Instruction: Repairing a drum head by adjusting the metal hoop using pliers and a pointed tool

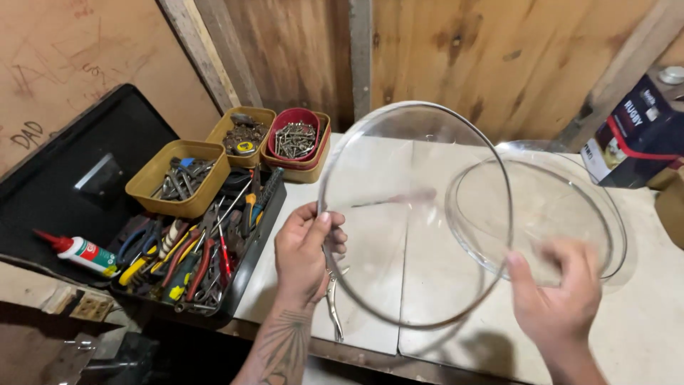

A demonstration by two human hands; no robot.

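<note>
My left hand (308, 251) grips the left rim of a large clear dome (399, 164) and holds it tilted above the white bench top (641, 314). My right hand (559, 296), blurred, holds the near rim of a second clear bowl-shaped dome (563, 199) that overlaps the first on the right. Locking pliers (333, 303) lie on the bench just under my left hand.
An open black toolbox (71, 178) full of pliers and screwdrivers sits at the left, with a glue bottle (82, 251) on its lid. Tubs of screws (294, 139) and bits (178, 177) stand behind it. A dark carton (634, 135) stands far right against the wooden wall.
</note>
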